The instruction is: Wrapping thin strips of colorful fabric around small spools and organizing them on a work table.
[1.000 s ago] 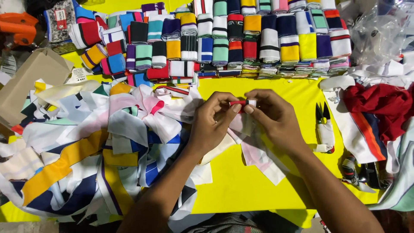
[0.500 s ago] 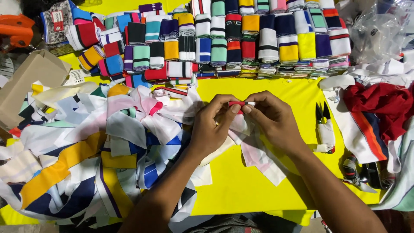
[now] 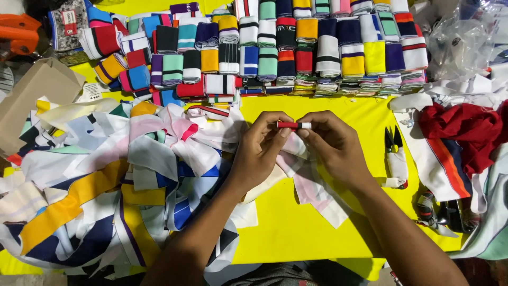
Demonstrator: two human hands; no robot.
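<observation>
Both hands meet over the yellow table (image 3: 296, 228). My left hand (image 3: 259, 151) and my right hand (image 3: 330, 145) pinch a narrow folded strip of red and white knit fabric (image 3: 294, 125) between thumbs and fingertips, holding it level. Pale pink and white cloth pieces (image 3: 312, 185) lie under the hands. A big heap of loose striped fabric pieces (image 3: 111, 180) in white, blue, yellow and pink sits just left of my left forearm.
Rows of folded striped knit bands (image 3: 296, 53) line the table's far side. Small thread snips (image 3: 394, 143) lie to the right of my right hand. Red cloth (image 3: 465, 130) and clear plastic bags (image 3: 465, 42) are at right; a cardboard piece (image 3: 32, 95) and an orange tool (image 3: 18, 34) at left.
The hands stay in place, with only slight finger movement on the red and white strip. The view has shifted a little.
</observation>
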